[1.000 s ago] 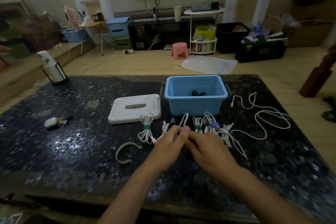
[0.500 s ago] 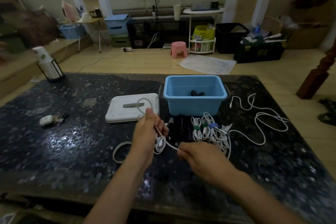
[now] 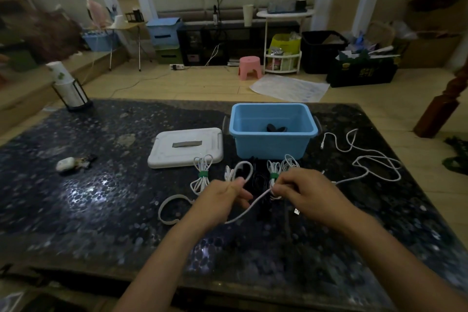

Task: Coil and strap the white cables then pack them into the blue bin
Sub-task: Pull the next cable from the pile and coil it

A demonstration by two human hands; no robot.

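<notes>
Now I'm mid-coil just before the blue plastic bin [image 3: 272,144], left hand [image 3: 222,197] gripping the thin white cable's [image 3: 249,206] loops, right hand [image 3: 305,191] pinching its slack; next, another wrap.

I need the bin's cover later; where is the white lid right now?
In the head view the white lid lies flat on the dark table, just left of the blue bin, beyond the left hand.

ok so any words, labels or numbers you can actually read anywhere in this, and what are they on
None can be read.
Dark crate on the floor: yellow marks on its front, too blurred to read.
Paper cup stack in the holder: green marks, a pattern or print, not legible.
Blue bin and white lid: no text shows.
</notes>
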